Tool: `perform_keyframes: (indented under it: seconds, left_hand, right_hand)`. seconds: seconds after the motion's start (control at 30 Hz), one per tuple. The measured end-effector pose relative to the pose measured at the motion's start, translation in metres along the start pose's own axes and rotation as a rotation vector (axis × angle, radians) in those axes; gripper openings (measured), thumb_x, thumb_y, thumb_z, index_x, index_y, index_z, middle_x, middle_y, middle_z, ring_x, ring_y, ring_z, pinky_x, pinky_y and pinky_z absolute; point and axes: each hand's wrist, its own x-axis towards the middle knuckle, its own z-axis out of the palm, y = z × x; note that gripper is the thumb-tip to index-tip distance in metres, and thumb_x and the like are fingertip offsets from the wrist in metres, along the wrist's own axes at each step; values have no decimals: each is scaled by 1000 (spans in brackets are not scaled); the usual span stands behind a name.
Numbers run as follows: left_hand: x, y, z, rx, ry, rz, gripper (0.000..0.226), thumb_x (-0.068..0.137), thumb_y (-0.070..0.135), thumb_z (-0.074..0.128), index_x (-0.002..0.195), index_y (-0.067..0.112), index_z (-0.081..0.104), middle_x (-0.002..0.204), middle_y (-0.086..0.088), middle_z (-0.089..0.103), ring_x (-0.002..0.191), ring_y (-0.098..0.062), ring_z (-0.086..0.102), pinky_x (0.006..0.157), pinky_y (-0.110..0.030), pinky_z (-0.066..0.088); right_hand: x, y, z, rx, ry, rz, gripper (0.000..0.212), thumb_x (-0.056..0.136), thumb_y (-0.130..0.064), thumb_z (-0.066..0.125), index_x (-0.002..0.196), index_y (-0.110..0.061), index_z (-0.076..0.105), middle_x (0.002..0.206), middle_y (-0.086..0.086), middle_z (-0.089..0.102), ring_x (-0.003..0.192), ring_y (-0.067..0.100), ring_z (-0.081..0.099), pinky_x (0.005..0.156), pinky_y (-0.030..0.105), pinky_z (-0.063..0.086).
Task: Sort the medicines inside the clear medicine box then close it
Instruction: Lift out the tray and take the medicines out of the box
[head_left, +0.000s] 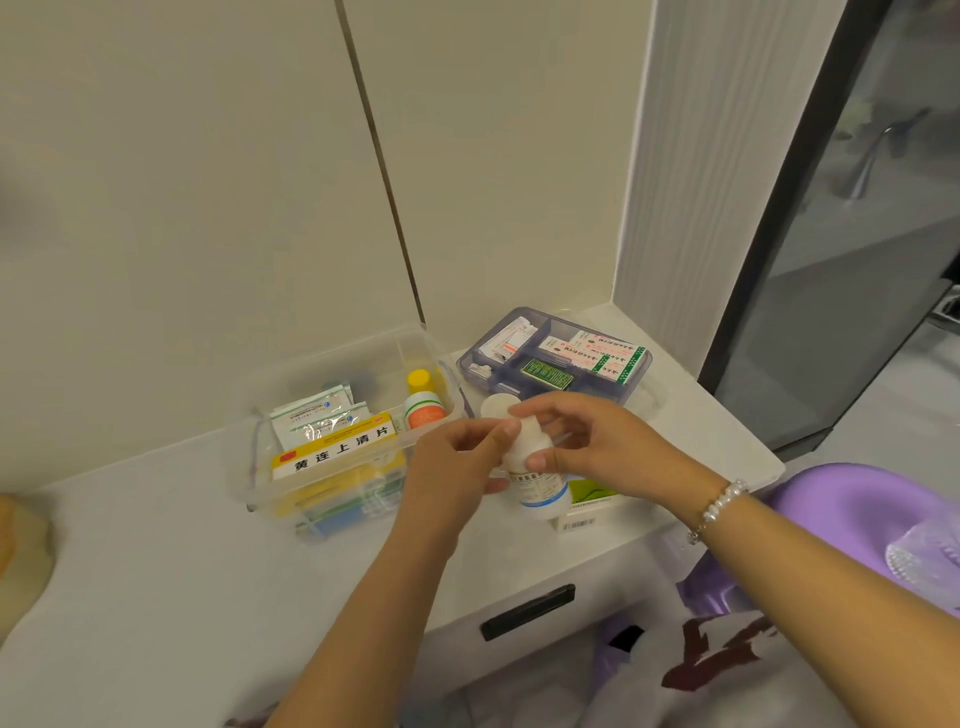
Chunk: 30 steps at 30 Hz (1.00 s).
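The clear medicine box (260, 467) stands open on the white counter, holding a yellow carton (337, 449), white sachets (311, 415), a yellow-capped bottle (420, 379) and an orange-labelled bottle (425, 410). Just right of the box, both hands hold a white bottle with a blue-banded label (537, 491). My left hand (457, 467) grips its side. My right hand (587, 441) pinches its upper part between thumb and fingers. The bottle's cap is hidden by the fingers.
A bluish compartment tray (639, 374) with small cartons and packets sits behind the hands near the corner. A white and green carton (582, 514) lies under the bottle by the counter edge. A purple basin (857, 519) is at the right, and a drawer handle (527, 610) is below.
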Motion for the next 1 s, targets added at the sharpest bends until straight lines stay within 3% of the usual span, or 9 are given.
perform_keyframes:
  seconds: [0.27, 0.4, 0.5, 0.6, 0.83, 1.0]
  left_hand:
    - [-9, -23, -10, -74, 44, -73, 5, 82, 21, 67, 86, 18, 68, 86, -1, 71, 83, -16, 69, 65, -28, 58]
    - [-3, -29, -2, -120, 80, -114, 9, 82, 18, 66, 90, 15, 67, 93, -6, 71, 89, -21, 68, 72, -31, 57]
    - [-1, -33, 4, -188, 72, -151, 3, 82, 15, 66, 85, 17, 66, 91, -6, 70, 89, -21, 68, 72, -30, 57]
    - [-1, -36, 9, -241, 41, -190, 5, 82, 14, 66, 85, 16, 65, 90, -5, 70, 89, -20, 67, 75, -30, 56]
    - [-2, -34, 15, -230, 51, -213, 5, 82, 19, 66, 87, 18, 65, 92, -2, 69, 89, -16, 65, 76, -29, 56]
    - [-4, -23, 5, 2, 140, -56, 14, 82, 33, 64, 89, 21, 66, 88, 7, 67, 88, -12, 63, 80, -37, 56]
  right_hand:
    - [5, 9, 29, -32, 19, -9, 29, 73, -17, 75, 99, -25, 65, 107, -8, 69, 97, 4, 65, 84, 15, 51]
    - [10, 13, 22, -2, 6, 30, 31, 71, -12, 76, 99, -20, 66, 105, -7, 69, 89, -7, 64, 76, 6, 48]
    - [11, 16, 14, 21, -17, 54, 33, 71, -9, 76, 101, -16, 67, 107, -1, 70, 95, 4, 67, 84, 17, 53]
    - [8, 16, 6, -28, -57, 63, 28, 73, -11, 75, 97, -24, 67, 107, -5, 71, 96, 8, 67, 86, 23, 53]
    - [4, 9, 1, -124, -33, 63, 24, 77, -20, 72, 90, -38, 65, 95, -17, 69, 84, -4, 65, 69, 7, 50]
    - [2, -1, -5, -118, 99, 35, 20, 76, -25, 72, 93, -34, 68, 92, -17, 68, 87, 2, 62, 71, 11, 44]
